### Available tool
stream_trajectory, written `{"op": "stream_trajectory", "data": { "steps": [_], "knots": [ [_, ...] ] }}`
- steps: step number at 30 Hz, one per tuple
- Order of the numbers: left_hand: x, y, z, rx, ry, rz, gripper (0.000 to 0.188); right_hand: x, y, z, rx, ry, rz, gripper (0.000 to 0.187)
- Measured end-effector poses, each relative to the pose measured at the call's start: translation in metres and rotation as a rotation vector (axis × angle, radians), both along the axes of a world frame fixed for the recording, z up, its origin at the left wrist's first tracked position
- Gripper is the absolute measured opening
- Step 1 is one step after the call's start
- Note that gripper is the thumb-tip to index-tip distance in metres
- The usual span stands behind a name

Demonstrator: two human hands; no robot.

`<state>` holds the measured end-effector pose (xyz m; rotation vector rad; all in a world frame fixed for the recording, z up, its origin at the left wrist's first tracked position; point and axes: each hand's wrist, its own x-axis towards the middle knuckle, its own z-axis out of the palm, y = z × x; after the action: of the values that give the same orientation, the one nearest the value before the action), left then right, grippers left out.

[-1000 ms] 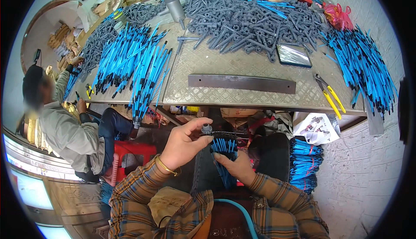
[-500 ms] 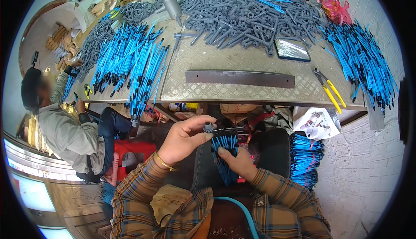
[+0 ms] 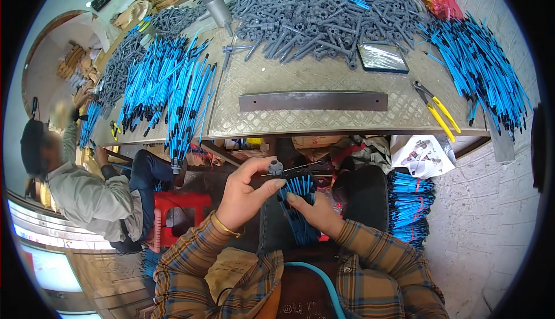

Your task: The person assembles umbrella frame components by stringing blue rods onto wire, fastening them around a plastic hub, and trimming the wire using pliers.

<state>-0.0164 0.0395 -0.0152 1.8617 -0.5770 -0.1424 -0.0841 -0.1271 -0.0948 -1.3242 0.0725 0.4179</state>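
My left hand [image 3: 241, 196], with a bangle at its wrist, pinches a grey plastic fitting [image 3: 276, 168] between thumb and fingers. Wrapped in my right hand [image 3: 319, 214] is a bundle of thin blue tubes [image 3: 299, 187], their ends pointing up and away from me. The fitting sits just left of and above the tube ends, and my two thumbs are close together. Thin dark strands show near the fitting, too fine to make out. Both hands are over my lap, below the table's front edge.
On the table [image 3: 289, 123] lie a heap of grey plastic fittings [image 3: 324, 18], blue tube piles at left [image 3: 153, 87] and right [image 3: 480, 70], a metal bar [image 3: 312, 101], a phone-like slab [image 3: 383, 58] and yellow-handled pliers [image 3: 437, 111]. A co-worker [image 3: 95, 194] sits at left.
The view has shifted slightly. My left hand and the fitting have risen a little, and the fitting has tilted. The co-worker's far hand has moved up. My grips are the same.
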Motion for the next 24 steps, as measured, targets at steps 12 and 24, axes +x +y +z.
{"op": "stream_trajectory", "data": {
  "steps": [12,24],
  "knots": [
    [0.003,-0.008,0.004,-0.223,0.302,-0.062,0.033,0.002,-0.008,0.005,0.056,-0.019,0.085,0.053],
    [0.01,-0.006,0.023,-0.193,0.491,-0.224,0.034,0.006,-0.02,-0.001,0.016,0.009,0.259,0.052]
  ]
}}
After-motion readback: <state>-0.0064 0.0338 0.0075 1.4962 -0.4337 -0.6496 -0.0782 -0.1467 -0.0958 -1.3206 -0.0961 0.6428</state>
